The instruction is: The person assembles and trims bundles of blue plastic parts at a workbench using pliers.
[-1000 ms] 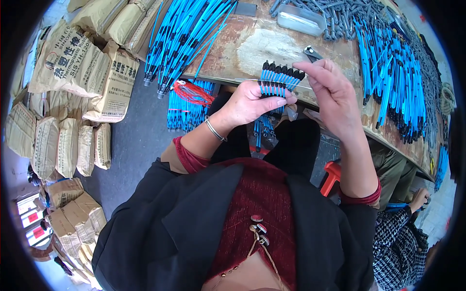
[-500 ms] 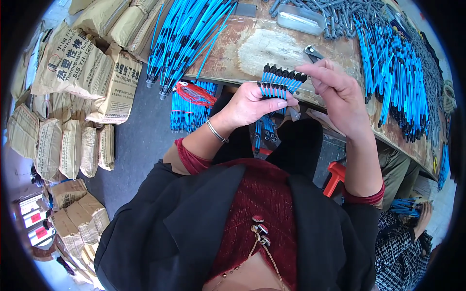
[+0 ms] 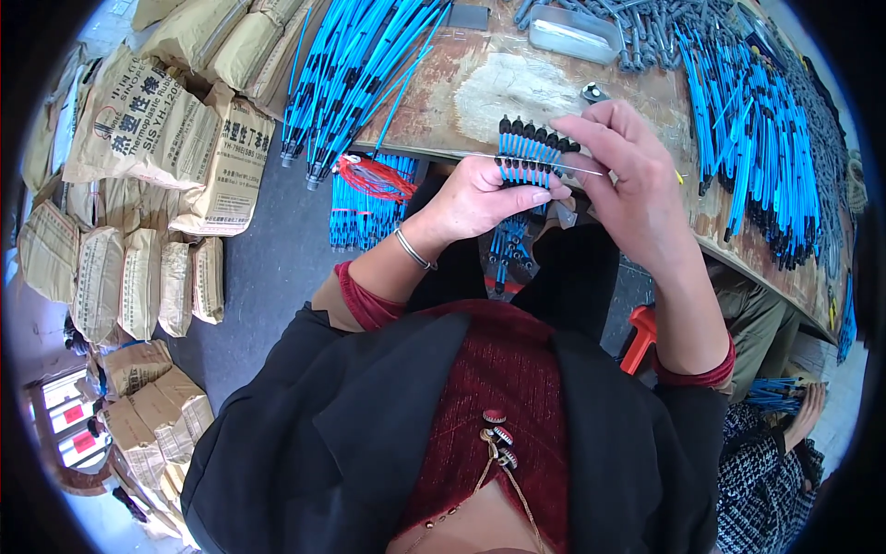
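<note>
My left hand [image 3: 475,198] is closed around a row of thin blue tubes [image 3: 528,152] with black tips, held upright side by side over my lap. Their lower ends fan out below the fist. Across the row runs a thin, pale wire-like line [image 3: 591,172], reaching under my right hand. My right hand [image 3: 628,166] is at the right end of the row, its fingers bent around the last black tips. Exactly what its fingertips pinch is partly hidden. Just beyond the row, a small dark tool [image 3: 593,92] lies on the worn wooden table [image 3: 434,111].
Blue rods lie heaped at the table's left [image 3: 346,74] and right [image 3: 757,148]. Grey plastic pieces [image 3: 637,28] and a clear box [image 3: 574,37] sit behind. Red strings [image 3: 374,177] hang by the near edge. Paper sacks [image 3: 138,129] stand left; a co-worker's hand [image 3: 808,415] is lower right.
My right hand has shifted slightly left and down, closer over the row's right end. The thin line across the tubes now shows more plainly. My left hand keeps its grip.
</note>
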